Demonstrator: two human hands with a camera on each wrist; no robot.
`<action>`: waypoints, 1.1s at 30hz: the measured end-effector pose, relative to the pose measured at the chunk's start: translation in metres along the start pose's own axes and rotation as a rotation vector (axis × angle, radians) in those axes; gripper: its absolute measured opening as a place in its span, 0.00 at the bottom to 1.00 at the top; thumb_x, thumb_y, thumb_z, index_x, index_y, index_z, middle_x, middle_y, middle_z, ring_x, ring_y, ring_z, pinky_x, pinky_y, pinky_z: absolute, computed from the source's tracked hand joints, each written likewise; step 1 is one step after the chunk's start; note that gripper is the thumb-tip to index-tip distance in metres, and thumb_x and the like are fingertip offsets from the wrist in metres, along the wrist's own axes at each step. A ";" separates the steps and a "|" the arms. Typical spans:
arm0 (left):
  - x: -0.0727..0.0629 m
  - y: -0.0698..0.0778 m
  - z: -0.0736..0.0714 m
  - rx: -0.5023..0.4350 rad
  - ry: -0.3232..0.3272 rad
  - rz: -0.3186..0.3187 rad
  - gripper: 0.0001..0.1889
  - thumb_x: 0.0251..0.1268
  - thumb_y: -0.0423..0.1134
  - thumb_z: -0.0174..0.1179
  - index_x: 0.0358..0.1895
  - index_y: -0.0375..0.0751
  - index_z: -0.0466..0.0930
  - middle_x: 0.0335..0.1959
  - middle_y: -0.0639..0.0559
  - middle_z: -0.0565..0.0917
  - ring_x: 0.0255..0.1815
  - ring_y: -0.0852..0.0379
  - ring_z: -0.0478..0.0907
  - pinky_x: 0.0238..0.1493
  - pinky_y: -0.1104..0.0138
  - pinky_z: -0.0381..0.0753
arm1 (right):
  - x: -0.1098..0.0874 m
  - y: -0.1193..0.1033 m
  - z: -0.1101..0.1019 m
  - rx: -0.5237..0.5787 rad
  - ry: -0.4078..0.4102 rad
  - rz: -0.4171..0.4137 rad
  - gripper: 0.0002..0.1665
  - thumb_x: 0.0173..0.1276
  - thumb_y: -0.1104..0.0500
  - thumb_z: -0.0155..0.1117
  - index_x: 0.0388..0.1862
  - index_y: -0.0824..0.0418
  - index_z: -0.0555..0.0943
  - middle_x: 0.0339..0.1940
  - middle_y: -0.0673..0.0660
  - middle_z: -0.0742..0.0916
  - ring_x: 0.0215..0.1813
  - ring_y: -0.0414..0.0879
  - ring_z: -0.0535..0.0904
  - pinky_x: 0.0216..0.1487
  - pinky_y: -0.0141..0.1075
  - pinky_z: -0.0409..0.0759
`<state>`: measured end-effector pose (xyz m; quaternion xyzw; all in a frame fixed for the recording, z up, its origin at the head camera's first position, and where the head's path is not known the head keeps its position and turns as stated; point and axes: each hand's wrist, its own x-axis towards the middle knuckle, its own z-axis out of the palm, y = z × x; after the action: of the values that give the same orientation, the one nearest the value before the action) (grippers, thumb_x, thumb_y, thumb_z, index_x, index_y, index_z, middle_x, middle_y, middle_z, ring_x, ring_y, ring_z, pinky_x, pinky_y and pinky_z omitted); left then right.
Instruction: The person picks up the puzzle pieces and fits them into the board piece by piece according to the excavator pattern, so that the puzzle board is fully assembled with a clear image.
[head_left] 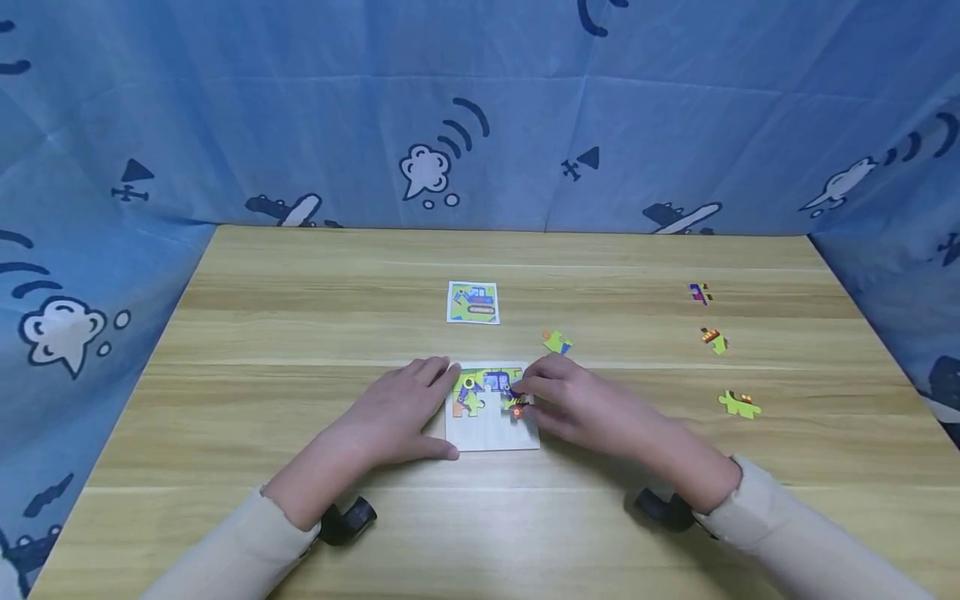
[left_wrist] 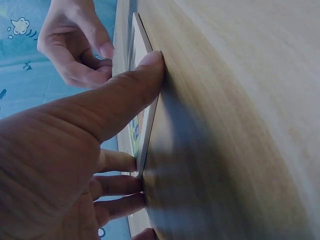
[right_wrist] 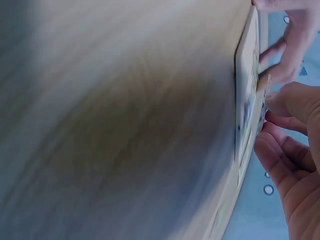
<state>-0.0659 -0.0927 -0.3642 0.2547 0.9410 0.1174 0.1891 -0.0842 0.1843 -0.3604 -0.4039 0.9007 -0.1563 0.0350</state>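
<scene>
A square puzzle board (head_left: 491,435) lies on the table, its upper part filled with joined pieces showing a blue vehicle on green; bare wood shows below. My left hand (head_left: 397,412) rests at the board's left side, its thumb by the near corner and its fingers by the far corner. In the left wrist view, the left thumb (left_wrist: 127,90) touches the board's edge. Between thumb and fingers, my right hand (head_left: 581,404) pinches a puzzle piece (head_left: 516,403) over the board's right part. The right wrist view shows that piece edge-on, tilted above the board.
A small picture card (head_left: 473,302) of the vehicle lies beyond the board. One loose piece (head_left: 557,342) sits just past the right hand. Farther right are a purple piece (head_left: 701,292), a red-and-green piece (head_left: 715,340) and a green piece (head_left: 739,405). Blue printed cloth (head_left: 510,108) surrounds the table.
</scene>
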 end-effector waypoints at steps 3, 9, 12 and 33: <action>0.001 0.000 0.001 0.000 -0.002 0.000 0.55 0.60 0.65 0.72 0.83 0.40 0.57 0.84 0.41 0.62 0.84 0.42 0.60 0.82 0.44 0.64 | 0.004 -0.004 0.002 0.011 -0.039 0.003 0.20 0.68 0.58 0.76 0.59 0.58 0.88 0.54 0.54 0.87 0.55 0.44 0.83 0.56 0.38 0.88; 0.000 -0.001 0.000 -0.001 0.001 0.008 0.55 0.60 0.65 0.72 0.83 0.39 0.57 0.83 0.41 0.62 0.84 0.42 0.60 0.82 0.44 0.64 | 0.016 -0.010 0.006 0.035 -0.072 -0.034 0.19 0.70 0.59 0.73 0.59 0.59 0.87 0.56 0.55 0.88 0.58 0.46 0.83 0.59 0.39 0.87; 0.000 -0.001 0.000 -0.001 0.004 0.018 0.55 0.60 0.65 0.72 0.83 0.38 0.57 0.83 0.41 0.62 0.83 0.42 0.61 0.81 0.44 0.65 | 0.020 -0.012 0.007 0.046 -0.081 -0.051 0.20 0.70 0.59 0.73 0.59 0.61 0.87 0.56 0.56 0.88 0.58 0.47 0.83 0.60 0.40 0.87; -0.002 0.001 0.000 -0.003 0.007 0.015 0.55 0.61 0.64 0.72 0.83 0.37 0.57 0.83 0.40 0.62 0.83 0.41 0.60 0.81 0.43 0.64 | 0.024 -0.017 0.012 -0.046 -0.073 -0.089 0.19 0.70 0.60 0.73 0.58 0.62 0.88 0.54 0.55 0.88 0.57 0.46 0.83 0.58 0.37 0.88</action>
<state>-0.0645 -0.0931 -0.3634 0.2611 0.9396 0.1211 0.1853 -0.0857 0.1530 -0.3655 -0.4496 0.8834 -0.1220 0.0517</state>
